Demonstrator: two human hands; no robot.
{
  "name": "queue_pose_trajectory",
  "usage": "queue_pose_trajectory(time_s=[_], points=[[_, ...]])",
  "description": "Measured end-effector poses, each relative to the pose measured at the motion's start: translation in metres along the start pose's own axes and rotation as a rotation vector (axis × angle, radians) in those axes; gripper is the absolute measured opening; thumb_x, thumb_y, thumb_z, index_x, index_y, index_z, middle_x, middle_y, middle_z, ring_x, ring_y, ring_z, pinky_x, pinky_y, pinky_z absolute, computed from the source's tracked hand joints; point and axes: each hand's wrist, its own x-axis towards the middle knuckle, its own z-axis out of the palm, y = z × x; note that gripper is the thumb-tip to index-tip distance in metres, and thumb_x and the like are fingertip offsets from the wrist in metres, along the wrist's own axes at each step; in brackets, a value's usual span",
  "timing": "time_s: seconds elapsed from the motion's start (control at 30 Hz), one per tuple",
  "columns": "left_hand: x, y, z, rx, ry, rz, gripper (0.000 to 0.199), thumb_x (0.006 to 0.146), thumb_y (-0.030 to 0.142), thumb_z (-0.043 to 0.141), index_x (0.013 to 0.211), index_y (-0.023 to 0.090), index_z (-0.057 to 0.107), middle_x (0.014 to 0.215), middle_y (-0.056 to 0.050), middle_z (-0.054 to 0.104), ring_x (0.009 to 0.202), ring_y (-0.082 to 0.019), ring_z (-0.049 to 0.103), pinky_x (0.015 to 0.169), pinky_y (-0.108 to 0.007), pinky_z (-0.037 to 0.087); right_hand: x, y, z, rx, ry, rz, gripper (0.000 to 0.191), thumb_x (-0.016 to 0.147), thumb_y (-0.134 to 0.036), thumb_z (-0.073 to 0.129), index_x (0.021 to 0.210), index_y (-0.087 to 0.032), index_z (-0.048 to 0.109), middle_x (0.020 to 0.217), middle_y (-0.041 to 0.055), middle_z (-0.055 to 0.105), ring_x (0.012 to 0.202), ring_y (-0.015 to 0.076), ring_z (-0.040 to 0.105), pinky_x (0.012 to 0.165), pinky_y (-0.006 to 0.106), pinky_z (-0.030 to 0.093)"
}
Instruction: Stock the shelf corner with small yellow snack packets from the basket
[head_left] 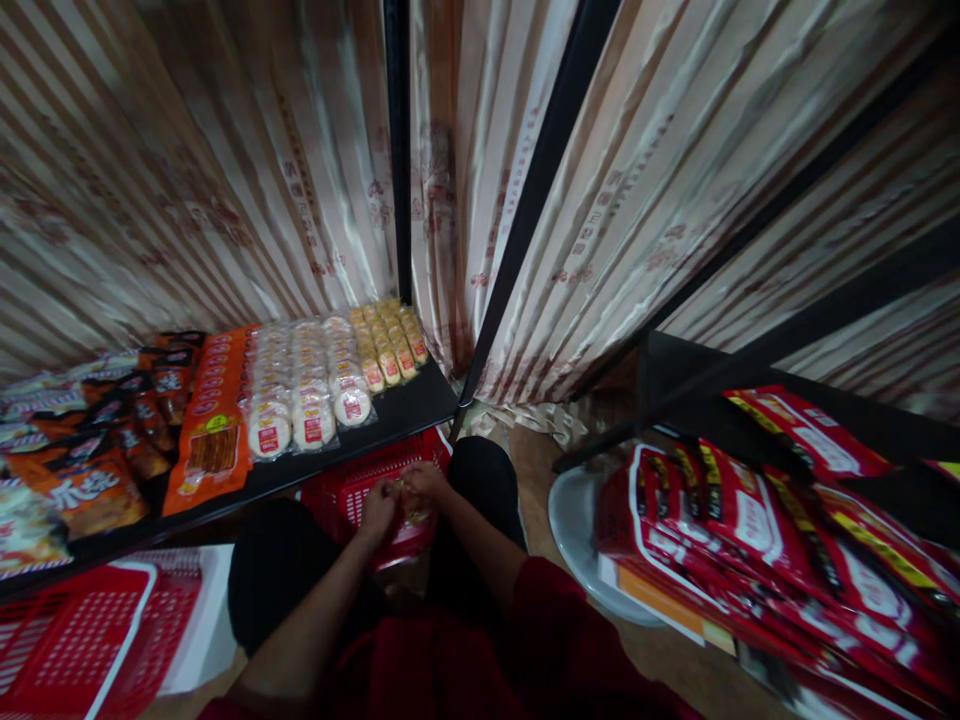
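My left hand (380, 508) and my right hand (424, 484) are close together over a red plastic basket (341, 492) between my knees. A small yellowish packet in clear wrap (414, 508) shows between them, blurred and dim. The fingers of both hands are bent and pinched at its upper end. On the black shelf (390, 425) just beyond are rows of yellow-wrapped snack packets (388, 345) and round white packaged crackers (311, 400).
An orange snack bag (214, 420) and darker orange bags (97, 485) lie left on the shelf. Another red basket (67, 630) stands lower left. Right are a grey stool (574, 530) and a basket piled with red packets (757, 520). Black frame bars (536, 190) cross before curtains (330, 180).
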Motion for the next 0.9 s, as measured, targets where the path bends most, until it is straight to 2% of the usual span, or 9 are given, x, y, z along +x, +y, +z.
queue_pose_trajectory(time_s=[0.2,0.4,0.6,0.77,0.9], points=[[0.002,0.006,-0.001,-0.047,-0.003,0.018,0.012,0.066,0.028,0.059,0.060,0.018,0.056,0.057,0.001,0.057,0.063,-0.015,0.055,0.066,-0.025,0.042,-0.006,-0.012,0.002,0.119,0.046,0.077,0.012,0.065,-0.016,0.062,0.056,-0.016,0.053,0.036,-0.0080,0.041,0.039,0.0068,0.041,0.046,0.019,0.036],[0.005,0.012,-0.002,-0.130,-0.021,0.062,0.020,0.062,0.037,0.062,0.065,0.017,0.060,0.062,0.000,0.061,0.063,-0.014,0.056,0.066,-0.026,0.043,-0.018,-0.020,-0.004,0.185,0.010,0.057,0.023,0.068,-0.030,0.065,0.058,-0.017,0.051,0.038,-0.0088,0.041,0.036,0.0040,0.035,0.041,0.018,0.029],[0.007,0.023,-0.001,-0.210,-0.018,0.056,0.036,0.055,0.047,0.068,0.070,0.016,0.058,0.061,0.000,0.060,0.057,-0.013,0.055,0.061,-0.026,0.044,-0.032,-0.026,-0.015,0.223,-0.067,0.002,0.037,0.066,-0.049,0.066,0.059,-0.015,0.053,0.044,-0.0068,0.046,0.041,0.0037,0.037,0.043,0.018,0.027],[0.006,0.032,-0.002,-0.228,-0.025,0.042,0.042,0.050,0.050,0.071,0.067,0.016,0.056,0.058,0.001,0.058,0.053,-0.011,0.053,0.056,-0.025,0.042,-0.037,-0.025,-0.023,0.251,-0.141,-0.044,0.041,0.057,-0.050,0.073,0.070,-0.014,0.060,0.047,-0.0071,0.048,0.044,0.0040,0.039,0.045,0.019,0.027],[0.003,0.038,-0.001,-0.251,-0.020,0.027,0.044,0.047,0.053,0.072,0.064,0.017,0.054,0.055,0.003,0.056,0.052,-0.010,0.052,0.054,-0.024,0.042,-0.039,-0.025,-0.027,0.284,-0.141,-0.060,0.046,0.052,-0.052,0.076,0.072,-0.014,0.060,0.051,-0.0068,0.052,0.045,0.0037,0.042,0.046,0.019,0.030]])
